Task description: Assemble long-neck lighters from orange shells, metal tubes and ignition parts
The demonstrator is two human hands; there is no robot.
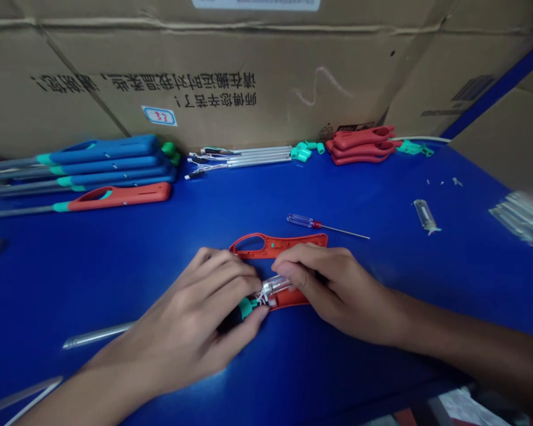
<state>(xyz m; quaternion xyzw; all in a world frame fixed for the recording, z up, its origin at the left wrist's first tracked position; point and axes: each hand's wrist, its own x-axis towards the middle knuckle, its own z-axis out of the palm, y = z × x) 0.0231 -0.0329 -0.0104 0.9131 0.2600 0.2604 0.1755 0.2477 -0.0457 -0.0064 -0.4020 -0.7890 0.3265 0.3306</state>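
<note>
Thing in hand: clear plastic tank (276,286) with white wires (261,294) and a teal collar (246,307) at one end; held low over an open red lighter half-shell (278,245), near the middle of the bench; seating in the shell hidden by the fingers.
Left hand (190,316): fingers curled narrow around the collar and wire end; shut on it.
Right hand (335,290): thumb and fingers closed on the tank; shell's far edge just beyond the knuckles.
Progress: shell open, no cover on; parts not yet closed in; stacked long lighters at the back apparently whole, loose parts left beside them.
Close by: metal nozzle tube (98,335) beside the left hand; small screwdriver (313,223), clear handle, red collar, lying just past the shell; spare clear tank (425,216) out to the right; blurred clear bundle (522,217) at the right edge.
Back row: blue lighters (102,157); one red lighter (119,196); wired metal tubes (240,157); teal fittings (304,151); red shells (362,145).
Surface: blue workbench (115,266); cardboard carton (182,59) behind.
Writing: upside-down Chinese print on the carton, 师傅您辛苦了 legible; red handwritten 33 on a white sticker (160,116); no brand legible.
</note>
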